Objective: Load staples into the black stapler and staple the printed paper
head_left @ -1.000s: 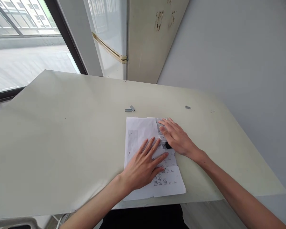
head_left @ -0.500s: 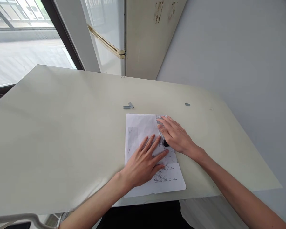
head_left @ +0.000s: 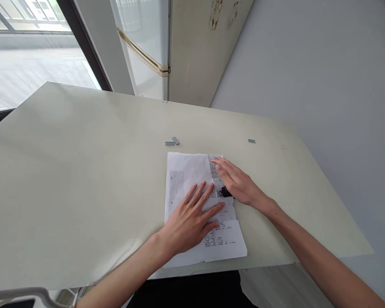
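Sheets of printed paper [head_left: 188, 164] lie stacked near the table's front edge, some with torn or uneven edges. My left hand [head_left: 192, 222] rests flat on them, fingers spread. A dense printed strip [head_left: 215, 173] shows along the upper right of the sheets. Over that side lies my right hand [head_left: 239, 182], palm down, its fingers stretched toward the strip. Below its thumb, a small black stapler [head_left: 225, 192] with a metal end pokes out, the remainder hidden under the hand and wrist.
Two grey staple strips [head_left: 172, 141] lie beyond the paper on the pale table [head_left: 83, 184]. Another staple strip [head_left: 252, 140] is farther right. A fridge [head_left: 147, 51] stands behind the table, and a wall [head_left: 324, 77] runs along the right.
My right hand has shifted slightly right, uncovering more of the black stapler and the printed strip. My left hand stays on the paper. The view has moved a little.
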The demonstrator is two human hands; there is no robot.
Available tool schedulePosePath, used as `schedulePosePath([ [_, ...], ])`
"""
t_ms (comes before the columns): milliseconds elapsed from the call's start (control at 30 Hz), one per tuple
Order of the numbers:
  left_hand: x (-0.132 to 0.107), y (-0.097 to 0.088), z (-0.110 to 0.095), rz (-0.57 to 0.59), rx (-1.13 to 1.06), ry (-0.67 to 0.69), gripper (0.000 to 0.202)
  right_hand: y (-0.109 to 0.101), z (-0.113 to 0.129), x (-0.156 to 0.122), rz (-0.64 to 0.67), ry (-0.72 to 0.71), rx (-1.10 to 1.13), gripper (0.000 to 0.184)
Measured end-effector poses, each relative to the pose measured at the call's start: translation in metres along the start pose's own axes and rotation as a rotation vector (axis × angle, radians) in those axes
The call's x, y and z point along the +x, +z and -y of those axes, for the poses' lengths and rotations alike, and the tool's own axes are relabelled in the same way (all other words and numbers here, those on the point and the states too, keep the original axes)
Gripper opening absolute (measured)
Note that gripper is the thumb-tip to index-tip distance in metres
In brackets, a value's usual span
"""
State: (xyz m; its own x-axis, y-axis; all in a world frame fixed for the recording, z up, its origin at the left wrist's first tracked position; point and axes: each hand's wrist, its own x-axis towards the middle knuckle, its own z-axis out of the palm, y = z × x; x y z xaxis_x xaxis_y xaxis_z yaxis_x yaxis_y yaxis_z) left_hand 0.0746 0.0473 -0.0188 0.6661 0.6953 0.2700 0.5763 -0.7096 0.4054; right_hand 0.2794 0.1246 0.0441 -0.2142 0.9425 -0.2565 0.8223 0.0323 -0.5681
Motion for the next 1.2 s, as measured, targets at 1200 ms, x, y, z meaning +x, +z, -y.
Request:
schedulePosePath([
  [1200, 0.0018, -0.0023, -0.0059, 0.03, 0.053, -0.007, 0.053, 0.004, 0.0065, -0.0013, -0.033, -0.001, -0.134, 0.056],
])
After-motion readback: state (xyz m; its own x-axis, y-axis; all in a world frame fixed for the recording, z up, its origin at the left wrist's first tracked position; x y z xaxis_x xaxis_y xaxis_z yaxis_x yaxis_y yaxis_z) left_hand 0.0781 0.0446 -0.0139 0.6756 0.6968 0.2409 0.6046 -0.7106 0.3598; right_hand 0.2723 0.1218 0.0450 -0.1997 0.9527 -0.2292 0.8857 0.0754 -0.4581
